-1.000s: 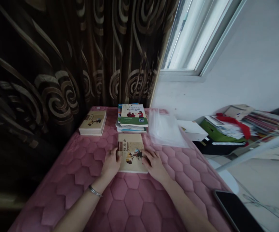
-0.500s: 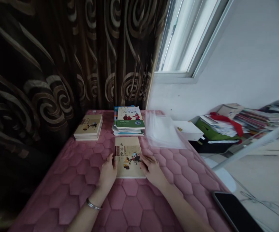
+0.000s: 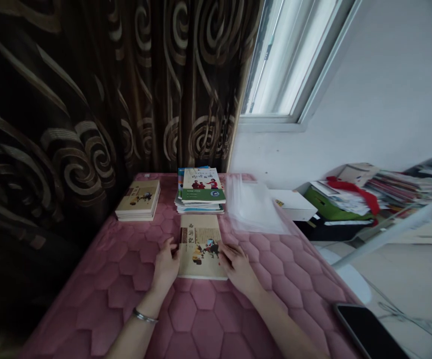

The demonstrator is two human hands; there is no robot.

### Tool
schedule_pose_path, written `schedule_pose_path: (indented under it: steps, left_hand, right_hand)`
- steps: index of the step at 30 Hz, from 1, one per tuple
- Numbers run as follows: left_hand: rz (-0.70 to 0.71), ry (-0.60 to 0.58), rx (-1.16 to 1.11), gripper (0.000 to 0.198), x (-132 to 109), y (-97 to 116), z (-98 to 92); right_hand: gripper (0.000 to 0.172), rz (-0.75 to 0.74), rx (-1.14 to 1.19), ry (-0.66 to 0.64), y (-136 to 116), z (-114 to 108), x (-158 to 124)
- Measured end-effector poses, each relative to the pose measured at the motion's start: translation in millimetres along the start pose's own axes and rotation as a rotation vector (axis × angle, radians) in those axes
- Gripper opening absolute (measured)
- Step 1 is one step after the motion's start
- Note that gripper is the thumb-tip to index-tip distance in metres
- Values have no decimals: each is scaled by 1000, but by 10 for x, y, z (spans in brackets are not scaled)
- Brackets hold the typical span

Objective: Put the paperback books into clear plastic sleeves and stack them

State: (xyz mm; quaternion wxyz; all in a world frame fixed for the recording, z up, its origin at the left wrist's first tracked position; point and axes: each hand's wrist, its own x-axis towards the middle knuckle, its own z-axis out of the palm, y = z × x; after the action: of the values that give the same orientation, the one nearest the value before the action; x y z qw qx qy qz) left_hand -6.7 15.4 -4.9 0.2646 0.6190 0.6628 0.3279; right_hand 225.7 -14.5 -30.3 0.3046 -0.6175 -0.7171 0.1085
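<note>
A beige paperback book [image 3: 197, 237] with dark Chinese characters and small painted figures lies flat in front of me, cover up. My left hand [image 3: 166, 262] is beside its left edge, thumb close to the cover and fingers loosely bent and apart. On the opposite side, my right hand [image 3: 238, 267] has its fingertips over the right edge of the book; the undersides of those fingers are hidden. Back left sits a short stack of similar beige books [image 3: 138, 199]. Behind the book stands a mixed stack of books [image 3: 202, 187], topped by a white and green cover.
Clear plastic sleeves [image 3: 255, 207] lie right of the mixed stack. A pink quilted cover [image 3: 204, 319] is under everything, with a phone [image 3: 368, 329] at its right edge. Beyond are a white box [image 3: 294, 204], piled papers and a pale slanted pole [image 3: 391, 232]. A dark curtain [image 3: 156, 89] hangs behind.
The view has shifted slightly, so everything sits a little lower and further right. My left fingers are slightly further from the book's edge; my right hand stays at its right side.
</note>
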Motion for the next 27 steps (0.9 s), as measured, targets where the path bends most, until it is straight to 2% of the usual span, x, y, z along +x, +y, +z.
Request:
schedule_pose_path:
  steps: [8,16,22,27]
  left_hand:
    - [-4,23,-37,25,23,-34,9]
    - [-18,13,-42,23,37,-15,-61]
    - [14,-16,-62,11,38,-33,-98]
    - [-2,-79,-114,10,68,-46,-142]
  right_hand:
    - [41,25,-71,-27,-4,25,21]
    - [42,6,-78,-43,22,12,38]
    - [42,14,-79,-57,7,-30,51]
    - [40,-16,-37,-77,36,-69,66]
